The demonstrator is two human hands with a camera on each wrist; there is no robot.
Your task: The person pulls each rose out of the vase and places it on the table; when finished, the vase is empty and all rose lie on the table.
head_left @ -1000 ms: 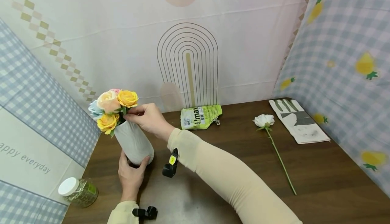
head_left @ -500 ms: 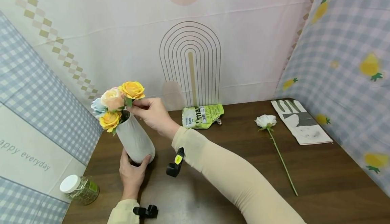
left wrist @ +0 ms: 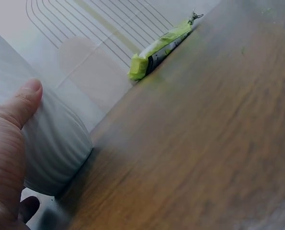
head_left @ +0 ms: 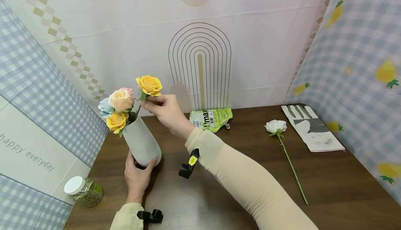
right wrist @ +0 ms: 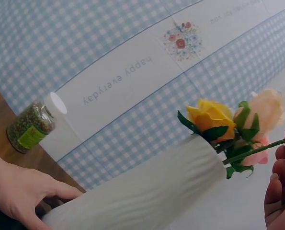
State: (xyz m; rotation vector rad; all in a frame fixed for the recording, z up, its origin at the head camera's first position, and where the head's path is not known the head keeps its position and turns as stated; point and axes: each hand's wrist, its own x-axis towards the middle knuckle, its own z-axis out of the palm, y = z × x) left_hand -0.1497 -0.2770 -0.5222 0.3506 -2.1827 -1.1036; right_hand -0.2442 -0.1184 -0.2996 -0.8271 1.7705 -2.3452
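A white ribbed vase (head_left: 142, 141) stands on the table at the left in the head view. Low on its wall my left hand (head_left: 136, 177) grips it, the thumb showing against the vase in the left wrist view. Above the rim, my right hand (head_left: 170, 113) pinches a yellow rose (head_left: 149, 85) by its stem, just under the bloom. That green stem (right wrist: 262, 149) still runs down into the vase mouth. Also in the vase are a second yellow rose (head_left: 117, 121), a peach rose (head_left: 120, 100), a light blue flower (head_left: 105, 108) and a pink one, partly hidden.
A white rose (head_left: 276, 126) with a long stem lies at the right, beside a folded printed cloth (head_left: 313, 129). Against the back wall is a green bag (head_left: 210, 119) with a clip. A white-lidded jar (head_left: 85, 191) stands at the left edge. Patterned fabric walls enclose the table.
My right hand has drawn the yellow rose up and to the right, apart from the other blooms, baring some of its stem. The left hand keeps its hold on the vase.
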